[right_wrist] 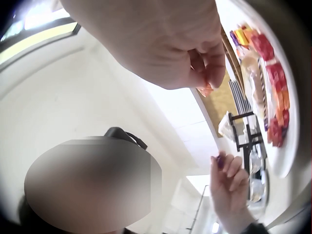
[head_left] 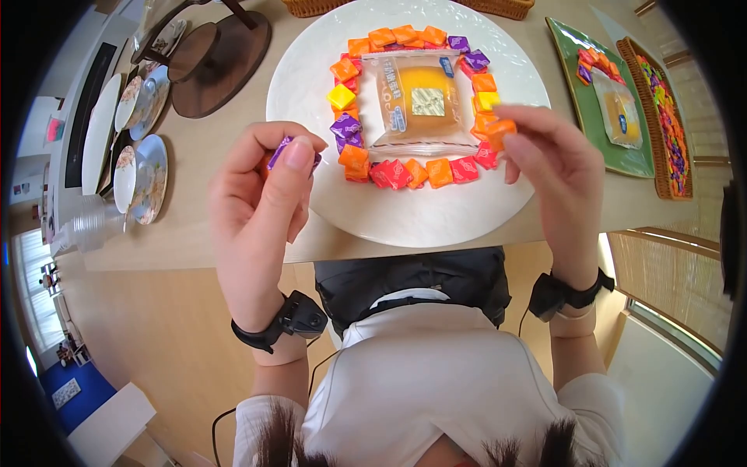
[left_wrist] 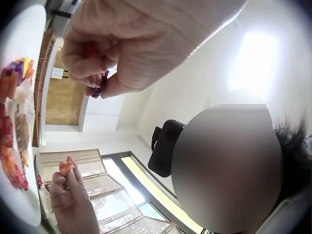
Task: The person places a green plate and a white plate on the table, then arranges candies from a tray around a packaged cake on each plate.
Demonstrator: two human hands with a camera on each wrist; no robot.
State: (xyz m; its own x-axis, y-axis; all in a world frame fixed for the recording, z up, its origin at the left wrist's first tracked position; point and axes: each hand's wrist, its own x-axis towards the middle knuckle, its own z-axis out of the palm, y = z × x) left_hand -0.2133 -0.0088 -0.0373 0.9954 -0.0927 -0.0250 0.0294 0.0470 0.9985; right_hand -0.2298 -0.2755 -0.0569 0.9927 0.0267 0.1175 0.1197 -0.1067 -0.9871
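Observation:
In the head view my left hand point(head_left: 257, 191) pinches a purple wrapped candy point(head_left: 279, 152) between thumb and curled fingers, over the left side of a large white round plate point(head_left: 482, 214). A red piece point(left_wrist: 89, 48) shows inside its curled fingers in the left wrist view. My right hand point(head_left: 562, 163) pinches an orange wrapped candy point(head_left: 502, 134) close over the plate's right side. On the plate, orange, red, purple and yellow wrapped candies point(head_left: 440, 173) form a squarish ring around a bagged yellow cake point(head_left: 428, 74).
To the right stand a green tray point(head_left: 572, 70) with another bagged cake point(head_left: 618, 109) and candies, and a wicker basket point(head_left: 685, 183) of colourful candies. At left are a dark wooden stand point(head_left: 222, 74), floral dishes point(head_left: 153, 175) and clear plastic cups point(head_left: 89, 229).

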